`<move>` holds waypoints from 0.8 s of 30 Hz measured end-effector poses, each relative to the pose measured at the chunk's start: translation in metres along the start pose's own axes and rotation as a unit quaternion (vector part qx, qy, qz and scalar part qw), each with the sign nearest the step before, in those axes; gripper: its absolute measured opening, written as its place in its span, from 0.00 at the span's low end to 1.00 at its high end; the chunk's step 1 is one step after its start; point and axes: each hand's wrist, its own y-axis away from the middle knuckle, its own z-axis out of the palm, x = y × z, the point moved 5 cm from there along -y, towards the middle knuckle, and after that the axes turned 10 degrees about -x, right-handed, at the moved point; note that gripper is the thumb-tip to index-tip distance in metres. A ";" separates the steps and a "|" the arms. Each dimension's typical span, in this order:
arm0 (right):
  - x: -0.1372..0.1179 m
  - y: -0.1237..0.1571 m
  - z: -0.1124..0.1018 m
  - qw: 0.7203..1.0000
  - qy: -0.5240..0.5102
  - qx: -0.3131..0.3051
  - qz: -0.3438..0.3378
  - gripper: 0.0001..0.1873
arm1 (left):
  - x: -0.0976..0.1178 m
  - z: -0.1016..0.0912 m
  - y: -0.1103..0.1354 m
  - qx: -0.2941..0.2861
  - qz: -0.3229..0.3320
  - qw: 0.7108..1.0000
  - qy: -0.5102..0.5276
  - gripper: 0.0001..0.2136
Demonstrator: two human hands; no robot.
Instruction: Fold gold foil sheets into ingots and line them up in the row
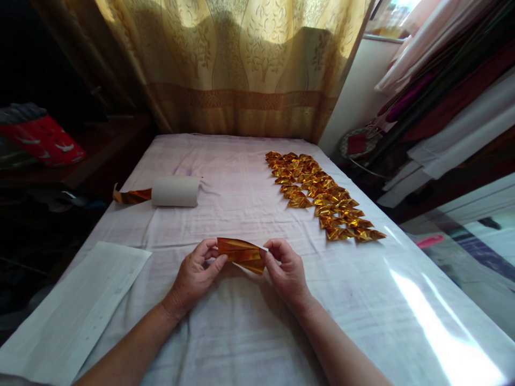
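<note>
Between my hands, just above the cloth-covered table, is a creased sheet of gold foil paper (241,253). My left hand (200,268) pinches its left end between thumb and fingers. At the opposite end my right hand (287,271) grips the paper close to a white edge. The sheet is partly folded, and a lower flap hangs away from the upper layer. Beyond my right hand, several folded gold foil pieces (336,198) lie in rows on the table.
A pale cardboard tube (176,192) lies at the left with a gold foil strip (134,197) at its end. White paper sheets (76,311) rest near the left edge of the tablecloth (225,343). A gold curtain (257,69) hangs behind; clothes (462,128) hang at the right.
</note>
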 end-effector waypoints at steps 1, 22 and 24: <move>-0.001 0.000 0.000 1.000 0.000 -0.001 0.000 0.04 | 0.000 0.000 0.000 0.009 -0.008 1.000 0.015 0.17; -0.010 0.004 0.005 0.986 -0.043 -0.160 0.016 0.26 | 0.008 -0.010 -0.004 -0.046 -0.020 0.997 -0.063 0.22; -0.008 0.005 0.011 0.982 -0.031 -0.185 0.028 0.28 | 0.009 -0.012 -0.004 -0.039 0.007 0.991 -0.126 0.21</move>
